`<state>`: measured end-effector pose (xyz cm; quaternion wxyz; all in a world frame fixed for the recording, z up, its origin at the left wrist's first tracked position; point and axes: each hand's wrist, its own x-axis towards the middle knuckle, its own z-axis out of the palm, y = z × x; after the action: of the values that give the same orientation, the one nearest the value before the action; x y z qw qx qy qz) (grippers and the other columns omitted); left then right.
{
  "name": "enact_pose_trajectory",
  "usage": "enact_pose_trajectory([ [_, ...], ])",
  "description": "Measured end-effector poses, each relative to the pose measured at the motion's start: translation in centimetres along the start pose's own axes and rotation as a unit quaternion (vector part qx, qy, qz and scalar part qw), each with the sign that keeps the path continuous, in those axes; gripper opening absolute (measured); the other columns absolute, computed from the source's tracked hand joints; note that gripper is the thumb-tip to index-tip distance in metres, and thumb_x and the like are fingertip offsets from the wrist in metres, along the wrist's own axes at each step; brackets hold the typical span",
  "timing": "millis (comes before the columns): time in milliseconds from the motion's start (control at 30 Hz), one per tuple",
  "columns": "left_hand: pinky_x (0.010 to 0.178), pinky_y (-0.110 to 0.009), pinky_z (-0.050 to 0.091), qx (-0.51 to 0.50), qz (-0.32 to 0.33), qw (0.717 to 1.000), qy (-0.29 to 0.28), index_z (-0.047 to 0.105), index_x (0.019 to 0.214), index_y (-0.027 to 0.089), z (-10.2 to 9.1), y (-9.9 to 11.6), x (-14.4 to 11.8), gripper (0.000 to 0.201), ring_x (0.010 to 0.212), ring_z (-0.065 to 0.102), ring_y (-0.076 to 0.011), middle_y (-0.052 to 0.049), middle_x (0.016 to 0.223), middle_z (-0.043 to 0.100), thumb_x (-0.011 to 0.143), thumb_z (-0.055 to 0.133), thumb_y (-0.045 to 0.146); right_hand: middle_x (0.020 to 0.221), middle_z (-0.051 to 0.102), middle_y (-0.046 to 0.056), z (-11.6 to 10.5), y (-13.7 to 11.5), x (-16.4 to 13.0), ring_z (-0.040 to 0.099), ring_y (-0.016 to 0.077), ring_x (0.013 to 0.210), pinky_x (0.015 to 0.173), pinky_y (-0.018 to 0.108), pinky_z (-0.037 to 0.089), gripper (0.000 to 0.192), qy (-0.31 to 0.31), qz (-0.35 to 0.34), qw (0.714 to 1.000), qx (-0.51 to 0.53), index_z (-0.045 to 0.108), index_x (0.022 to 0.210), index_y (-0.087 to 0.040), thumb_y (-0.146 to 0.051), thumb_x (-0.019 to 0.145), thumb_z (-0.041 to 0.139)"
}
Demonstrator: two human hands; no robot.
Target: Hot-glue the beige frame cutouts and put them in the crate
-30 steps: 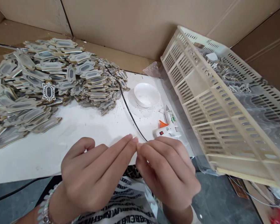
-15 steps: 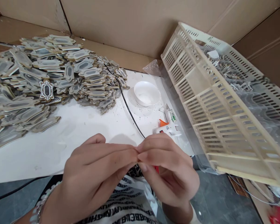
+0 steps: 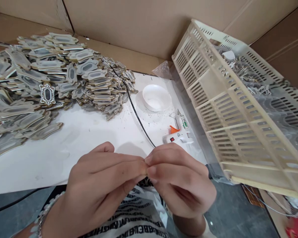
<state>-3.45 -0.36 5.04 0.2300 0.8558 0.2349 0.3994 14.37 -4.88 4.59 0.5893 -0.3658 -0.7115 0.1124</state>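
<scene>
Whatever the two hands work on is hidden between the fingertips; it is too small or too covered to see, so I cannot say what it is. It sits where the fingertips meet, just over the near edge of the white surface and above the person's lap. The left hand is curled, its fingers stretched toward the right and pressed together at the tips. The right hand is also curled, its fingertips touching those of the left hand, thumb hidden underneath. Both look pinched closed on something tiny, but the thing itself does not show.

As for progress, I judge that much is already done: a large pile of ornate grey-and-gold plaques covers the far left of the surface. A slatted cream crate, tilted at the right, holds many more small pieces inside a clear bag, so much work may remain.

Near the right hand lies a white glue gun with an orange trigger, not held. Behind it stands a small white bowl. A black cable runs across the surface.
</scene>
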Motion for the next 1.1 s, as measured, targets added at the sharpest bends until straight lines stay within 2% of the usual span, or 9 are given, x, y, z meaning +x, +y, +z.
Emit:
enact_pose_trajectory([
  [167, 0.063, -0.029, 0.051, -0.001, -0.002, 1.000, -0.011, 0.062, 0.103, 0.024, -0.29, 0.10, 0.41, 0.020, 0.067, 0.070, -0.0084, 0.004, 0.090, 0.079, 0.105, 0.045, 0.014, 0.086, 0.072, 0.008, -0.04, 0.04, 0.10, 0.071, 0.0169, 0.081, 0.072, 0.030, 0.064, 0.019, -0.006, -0.002, 1.000, -0.005, 0.073, 0.098, -0.010, -0.001, 0.092, 0.057],
  [433, 0.060, -0.028, 0.051, 0.007, -0.002, 1.000, -0.022, 0.063, 0.098, 0.025, -0.35, -0.15, 0.50, 0.022, 0.068, 0.071, -0.0088, 0.005, 0.086, 0.078, 0.103, 0.046, 0.013, 0.085, 0.073, 0.007, 0.11, -0.19, -0.03, 0.071, 0.0169, 0.078, 0.070, 0.031, 0.065, 0.018, 0.012, 0.011, 1.000, -0.020, 0.072, 0.094, -0.012, -0.001, 0.091, 0.059],
  [700, 0.066, -0.029, 0.050, -0.014, -0.012, 1.000, -0.012, 0.063, 0.098, 0.024, -0.29, 0.04, 0.43, 0.021, 0.064, 0.068, -0.0060, 0.008, 0.086, 0.077, 0.105, 0.045, 0.014, 0.088, 0.074, 0.006, -0.03, -0.11, -0.02, 0.072, 0.0159, 0.080, 0.070, 0.028, 0.065, 0.018, 0.005, 0.003, 0.999, -0.036, 0.073, 0.095, -0.013, -0.003, 0.093, 0.059],
  [867, 0.066, -0.029, 0.050, -0.012, -0.024, 1.000, -0.004, 0.064, 0.095, 0.024, -0.43, -0.01, 0.45, 0.021, 0.059, 0.065, -0.0071, 0.008, 0.081, 0.076, 0.103, 0.047, 0.015, 0.091, 0.075, 0.008, 0.00, 0.06, -0.14, 0.073, 0.0164, 0.082, 0.070, 0.027, 0.065, 0.021, 0.004, -0.017, 0.999, -0.041, 0.075, 0.096, -0.010, 0.001, 0.089, 0.059],
  [1000, 0.072, -0.030, 0.054, -0.005, -0.041, 0.999, -0.006, 0.066, 0.096, 0.026, -0.47, -0.12, 0.21, 0.021, 0.061, 0.067, -0.0098, 0.007, 0.082, 0.076, 0.100, 0.050, 0.013, 0.091, 0.076, 0.008, 0.19, 0.04, -0.30, 0.074, 0.0171, 0.081, 0.068, 0.026, 0.066, 0.023, 0.010, -0.013, 0.998, -0.055, 0.076, 0.099, -0.011, 0.002, 0.088, 0.060],
  [1100, 0.069, -0.029, 0.054, -0.015, -0.046, 0.999, -0.012, 0.067, 0.096, 0.026, -0.48, -0.17, 0.03, 0.020, 0.060, 0.067, -0.0097, 0.007, 0.080, 0.076, 0.101, 0.050, 0.015, 0.091, 0.077, 0.007, 0.33, -0.03, -0.45, 0.075, 0.0171, 0.082, 0.067, 0.027, 0.067, 0.024, 0.016, -0.008, 0.998, -0.060, 0.076, 0.101, -0.013, 0.000, 0.091, 0.059],
])
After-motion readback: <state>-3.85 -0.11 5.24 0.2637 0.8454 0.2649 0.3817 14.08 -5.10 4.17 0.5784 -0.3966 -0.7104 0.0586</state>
